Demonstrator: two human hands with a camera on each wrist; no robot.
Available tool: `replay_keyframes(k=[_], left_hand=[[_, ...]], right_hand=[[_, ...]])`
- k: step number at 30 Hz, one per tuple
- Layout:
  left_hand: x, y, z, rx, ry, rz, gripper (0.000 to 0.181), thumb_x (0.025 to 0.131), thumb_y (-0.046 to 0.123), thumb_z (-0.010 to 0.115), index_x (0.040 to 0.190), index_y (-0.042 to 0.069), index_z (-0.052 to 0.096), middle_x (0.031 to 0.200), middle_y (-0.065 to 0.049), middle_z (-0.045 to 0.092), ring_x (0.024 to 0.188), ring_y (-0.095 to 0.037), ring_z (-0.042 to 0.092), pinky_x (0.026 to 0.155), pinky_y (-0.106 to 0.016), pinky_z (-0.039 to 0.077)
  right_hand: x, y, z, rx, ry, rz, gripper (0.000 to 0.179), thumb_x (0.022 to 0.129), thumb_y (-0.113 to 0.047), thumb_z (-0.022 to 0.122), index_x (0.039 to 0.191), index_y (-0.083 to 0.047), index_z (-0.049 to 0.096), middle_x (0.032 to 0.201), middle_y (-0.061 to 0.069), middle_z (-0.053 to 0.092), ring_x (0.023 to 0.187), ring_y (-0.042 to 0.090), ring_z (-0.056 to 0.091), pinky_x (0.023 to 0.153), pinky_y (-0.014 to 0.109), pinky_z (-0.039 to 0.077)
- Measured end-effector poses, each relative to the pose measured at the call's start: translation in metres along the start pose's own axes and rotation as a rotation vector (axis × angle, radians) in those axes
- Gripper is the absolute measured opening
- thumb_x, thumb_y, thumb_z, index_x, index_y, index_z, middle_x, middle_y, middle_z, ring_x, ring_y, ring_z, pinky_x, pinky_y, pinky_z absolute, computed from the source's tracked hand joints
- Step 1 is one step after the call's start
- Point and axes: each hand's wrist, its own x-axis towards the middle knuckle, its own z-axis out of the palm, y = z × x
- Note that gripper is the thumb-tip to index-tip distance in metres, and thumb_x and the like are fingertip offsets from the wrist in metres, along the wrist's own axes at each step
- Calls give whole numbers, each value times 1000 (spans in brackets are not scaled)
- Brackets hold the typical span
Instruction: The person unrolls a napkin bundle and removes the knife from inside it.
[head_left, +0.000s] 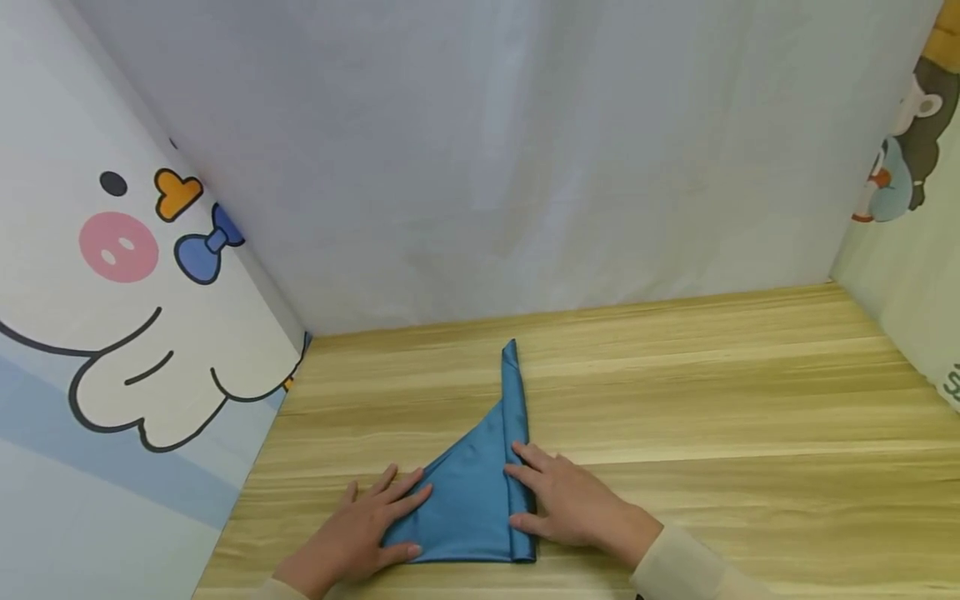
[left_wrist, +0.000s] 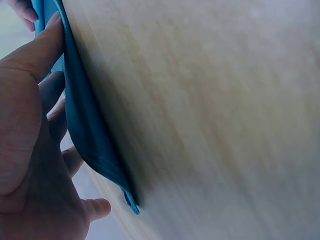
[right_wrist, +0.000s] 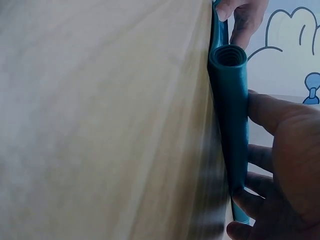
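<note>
A blue satiny cloth (head_left: 465,508) lies on the table, its right edge wound into a tight roll (head_left: 514,433) that tapers to a point at the far end. The flat part forms a triangle to the left of the roll. My left hand (head_left: 367,525) rests with spread fingers on the cloth's left corner. My right hand (head_left: 573,500) touches the roll from the right, fingertips and thumb along its near half. In the right wrist view the coiled layers show at the roll's near end (right_wrist: 229,56). The left wrist view shows the cloth's edge (left_wrist: 90,120) beneath the left fingers.
The wood-grain table (head_left: 712,417) extends around the cloth. A pale curtain-like backdrop (head_left: 525,167) stands along the far edge. Panels with cartoon prints stand at the left (head_left: 150,358) and right (head_left: 907,250).
</note>
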Motion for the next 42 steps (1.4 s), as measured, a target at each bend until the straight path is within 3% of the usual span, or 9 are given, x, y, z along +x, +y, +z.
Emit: replay_keyframes(k=[9,18,24,31,37,42], left_hand=[[-2,-4,6,-9,6,3,74,82,68,42,145,35,23,151,9,14,135,-33,14,87,-74,17],[-4,0,1,14,18,0,74,82,67,44,144,31,28,150,6,19,135,-33,16,87,-73,19],[12,16,-8,-54,26,-64,73,81,66,48,141,24,39,149,-1,23,135,-31,17,91,-69,20],[35,37,-8,-36,31,-51,89,80,72,42,144,11,30,150,-5,21,136,-27,17,95,-64,23],[39,45,-7,-14,-28,-66,102,74,77,42,146,8,21,152,-6,13,137,-26,13,96,-64,21],[40,45,-7,-9,-36,-70,105,72,79,42,147,9,20,152,-4,12,137,-25,13,97,-63,21]], right_hand=[[0,-2,1,-2,8,-14,69,87,-57,50,140,-13,40,149,10,21,132,26,28,100,50,29],[1,-5,-1,9,2,-15,68,87,-55,51,139,-12,41,148,11,22,131,27,29,100,50,29],[8,-9,-4,17,14,46,66,86,-56,52,136,-14,45,147,9,25,133,26,24,101,51,25],[26,-20,-2,-37,40,65,72,84,-61,51,137,-13,43,148,9,23,136,28,17,99,59,21],[31,-25,2,-99,-11,72,82,80,-66,50,138,-10,41,149,10,20,137,27,11,100,60,18],[29,-23,4,-127,-15,95,82,79,-63,54,138,-7,41,150,8,19,137,26,10,101,59,18]])
